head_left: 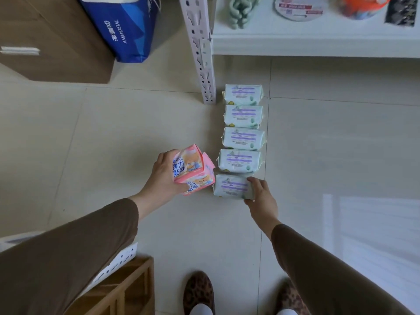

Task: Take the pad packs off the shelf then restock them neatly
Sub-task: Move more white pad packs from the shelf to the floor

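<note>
- From the head camera we look down at a tiled floor (113,137) with both our arms in brown sleeves (68,246) reaching forward.
- Our left hand (162,176) forms a grip curled round two pink pad packs (195,170), one stacked on the other, held just above the floor and just left of the green row.
- Our right hand (261,196) pinches the right end of the nearest green pad pack (231,187), fingers on its top edge and thumb at its near edge; that pack lies on the floor.
- Four more green pad packs (242,128) lie beyond it in a straight row on the floor, close together, running up to the foot of the white shelf post (201,53).
- The white shelf (318,44) sits at the top right and carries a pale green knotted thing (241,10), a round flat pack (297,7) and an orange item (361,5).
- At the top left stand a cardboard box (50,39) and a blue bag (127,28).
- At the bottom edge we see a wooden crate (122,289), and our two leopard-print slippers (198,289).
</note>
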The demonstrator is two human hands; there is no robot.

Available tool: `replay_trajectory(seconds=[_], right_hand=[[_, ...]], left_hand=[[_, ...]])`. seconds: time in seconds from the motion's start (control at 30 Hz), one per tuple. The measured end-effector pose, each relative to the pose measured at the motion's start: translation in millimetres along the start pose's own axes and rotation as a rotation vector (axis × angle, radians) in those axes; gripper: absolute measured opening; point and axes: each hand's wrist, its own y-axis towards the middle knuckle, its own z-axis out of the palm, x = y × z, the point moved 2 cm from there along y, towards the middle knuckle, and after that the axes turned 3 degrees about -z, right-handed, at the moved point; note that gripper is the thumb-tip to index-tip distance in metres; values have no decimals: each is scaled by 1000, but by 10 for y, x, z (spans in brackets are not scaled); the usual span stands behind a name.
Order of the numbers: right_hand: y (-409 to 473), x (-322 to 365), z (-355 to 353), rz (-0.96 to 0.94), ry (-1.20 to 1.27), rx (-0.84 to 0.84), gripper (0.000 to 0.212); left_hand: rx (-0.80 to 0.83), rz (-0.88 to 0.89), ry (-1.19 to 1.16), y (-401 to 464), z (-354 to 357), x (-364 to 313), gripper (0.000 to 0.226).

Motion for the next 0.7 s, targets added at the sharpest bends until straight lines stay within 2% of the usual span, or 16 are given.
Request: replay_trajectory(seconds=[0.3, 0.53, 0.7], right_hand=[[-43, 36, -127, 82, 195, -15, 82], [-126, 333, -963, 60, 274, -84, 59], [-112, 485, -1699, 52, 295, -143, 50]], left_hand=[[58, 36, -9, -32, 95, -273, 88], [89, 109, -19, -86, -12, -1061, 92], [91, 167, 40, 0, 21, -1620, 92]])
